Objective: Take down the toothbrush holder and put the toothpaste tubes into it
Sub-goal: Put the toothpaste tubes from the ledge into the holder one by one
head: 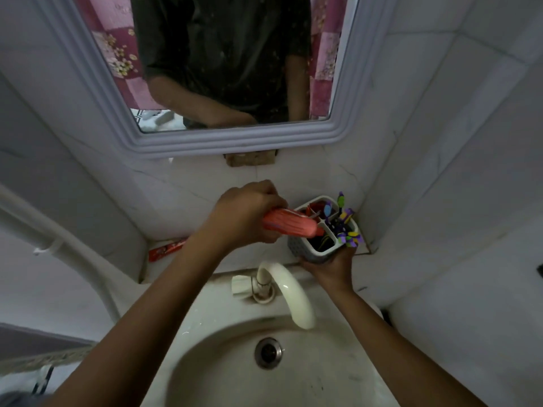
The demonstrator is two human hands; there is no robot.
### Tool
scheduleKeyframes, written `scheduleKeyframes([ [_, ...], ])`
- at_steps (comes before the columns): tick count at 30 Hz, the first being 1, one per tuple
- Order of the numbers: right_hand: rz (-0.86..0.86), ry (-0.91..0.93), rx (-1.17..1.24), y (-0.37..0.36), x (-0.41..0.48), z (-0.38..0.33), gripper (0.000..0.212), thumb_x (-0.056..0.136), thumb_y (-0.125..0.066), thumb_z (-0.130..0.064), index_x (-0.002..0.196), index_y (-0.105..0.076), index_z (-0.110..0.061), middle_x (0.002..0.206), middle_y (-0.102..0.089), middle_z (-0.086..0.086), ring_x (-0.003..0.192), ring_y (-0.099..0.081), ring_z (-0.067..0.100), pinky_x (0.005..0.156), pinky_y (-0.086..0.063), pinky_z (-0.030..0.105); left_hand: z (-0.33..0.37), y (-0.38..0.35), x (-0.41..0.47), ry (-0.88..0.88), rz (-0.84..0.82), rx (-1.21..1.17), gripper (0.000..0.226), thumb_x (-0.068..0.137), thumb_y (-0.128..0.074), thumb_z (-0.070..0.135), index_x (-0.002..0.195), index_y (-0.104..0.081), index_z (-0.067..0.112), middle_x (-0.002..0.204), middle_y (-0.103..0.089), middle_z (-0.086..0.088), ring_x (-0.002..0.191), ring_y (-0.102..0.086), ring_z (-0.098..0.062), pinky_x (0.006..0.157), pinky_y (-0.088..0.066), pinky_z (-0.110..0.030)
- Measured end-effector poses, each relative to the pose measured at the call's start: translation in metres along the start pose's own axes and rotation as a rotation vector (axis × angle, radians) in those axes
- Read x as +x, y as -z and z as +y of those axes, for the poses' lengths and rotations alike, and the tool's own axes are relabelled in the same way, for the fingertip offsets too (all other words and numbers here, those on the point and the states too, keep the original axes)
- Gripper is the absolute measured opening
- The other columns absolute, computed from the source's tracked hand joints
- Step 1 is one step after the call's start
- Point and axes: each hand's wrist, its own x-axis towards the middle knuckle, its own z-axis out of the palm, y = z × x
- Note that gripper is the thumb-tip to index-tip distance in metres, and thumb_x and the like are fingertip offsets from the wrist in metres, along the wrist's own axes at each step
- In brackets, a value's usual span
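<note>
Here, the left hand (pixel 245 214) is clenched around a crumpled orange-pink toothpaste tube (pixel 291 224), whose far end lies over the rim of the grey and white plastic toothbrush holder (pixel 311 251), above one of its compartments. The right hand (pixel 330 267) cups that holder from below, gripping its base just above the marble ledge (pixel 205 259) behind the white ceramic sink (pixel 223 362); purple, yellow and blue toothbrushes (pixel 346 223) stand in its far compartments. A second, red toothpaste tube (pixel 166 249) lies flat on the ledge to the left, its lettering too blurred to read.
</note>
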Motion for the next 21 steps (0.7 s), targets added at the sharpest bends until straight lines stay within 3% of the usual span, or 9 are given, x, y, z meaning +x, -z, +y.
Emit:
scheduleKeyframes([
  [4,-0.029,0.012,-0.027,0.000,0.003,0.002,0.107,0.052,-0.100,-0.001,0.143,-0.044,0.007,0.131,-0.066,0.010,0.111,-0.062,-0.021,0.093,-0.050,0.003,0.020,-0.015,0.039,-0.067,-0.134,0.166,0.045,0.072,-0.071,0.041,0.113,-0.067,0.024,0.112,-0.057,-0.001,0.095,-0.059,-0.022,0.065,-0.038,-0.031],
  [6,-0.022,0.000,-0.054,0.002,0.004,0.001,0.105,0.052,-0.100,-0.012,0.141,-0.047,0.006,0.129,-0.069,0.010,0.113,-0.067,-0.010,0.092,-0.049,0.003,0.029,-0.026,0.052,-0.112,-0.136,0.217,0.045,0.075,-0.071,0.040,0.114,-0.066,0.019,0.111,-0.058,-0.004,0.096,-0.059,-0.025,0.064,-0.038,-0.032],
  [8,-0.031,-0.003,-0.073,0.003,0.002,-0.005,0.099,0.053,-0.099,-0.021,0.137,-0.051,0.004,0.123,-0.072,0.008,0.115,-0.071,0.006,0.089,-0.051,0.003,0.037,-0.036,0.062,-0.179,-0.132,0.176,0.043,0.079,-0.069,0.037,0.117,-0.064,0.017,0.113,-0.058,-0.006,0.101,-0.058,-0.027,0.065,-0.041,-0.033],
  [10,-0.008,0.001,-0.083,0.002,0.001,-0.007,0.096,0.054,-0.098,-0.020,0.134,-0.051,0.003,0.118,-0.071,0.001,0.113,-0.070,-0.002,0.092,-0.052,0.006,0.040,-0.043,0.068,-0.250,-0.135,0.044,0.041,0.080,-0.069,0.027,0.119,-0.063,0.016,0.118,-0.056,-0.009,0.103,-0.057,-0.030,0.071,-0.050,-0.038],
  [12,-0.006,0.001,-0.078,0.004,0.003,-0.006,0.096,0.054,-0.098,-0.021,0.135,-0.050,0.000,0.119,-0.070,-0.001,0.112,-0.068,-0.007,0.100,-0.055,0.017,0.037,-0.048,0.069,-0.289,-0.124,-0.084,0.046,0.074,-0.074,0.020,0.118,-0.063,0.014,0.120,-0.056,-0.011,0.101,-0.058,-0.030,0.076,-0.053,-0.042],
  [15,-0.042,-0.065,-0.186,0.005,-0.002,-0.004,0.078,0.060,-0.099,-0.019,0.123,-0.061,0.005,0.107,-0.073,0.009,0.094,-0.071,0.017,0.094,-0.061,0.047,0.030,-0.059,0.062,-0.284,-0.067,-0.222,0.042,0.066,-0.079,0.015,0.106,-0.067,0.008,0.115,-0.058,-0.014,0.096,-0.060,-0.030,0.072,-0.047,-0.031],
  [18,-0.049,-0.074,-0.209,0.006,-0.002,0.001,0.079,0.059,-0.100,-0.014,0.124,-0.060,0.005,0.109,-0.073,0.010,0.093,-0.071,0.016,0.092,-0.062,0.047,0.029,-0.068,0.057,-0.294,-0.045,-0.299,0.030,0.068,-0.078,0.016,0.095,-0.070,0.007,0.115,-0.061,-0.011,0.099,-0.061,-0.027,0.074,-0.045,-0.030],
  [21,-0.069,-0.029,-0.186,0.010,0.000,-0.008,0.096,0.047,-0.101,-0.028,0.132,-0.058,-0.011,0.131,-0.067,0.012,0.116,-0.065,0.033,0.094,-0.058,0.050,0.030,-0.071,0.062,-0.349,-0.046,-0.310,0.024,0.069,-0.078,0.016,0.090,-0.071,0.006,0.113,-0.064,-0.011,0.097,-0.063,-0.028,0.073,-0.050,-0.033],
])
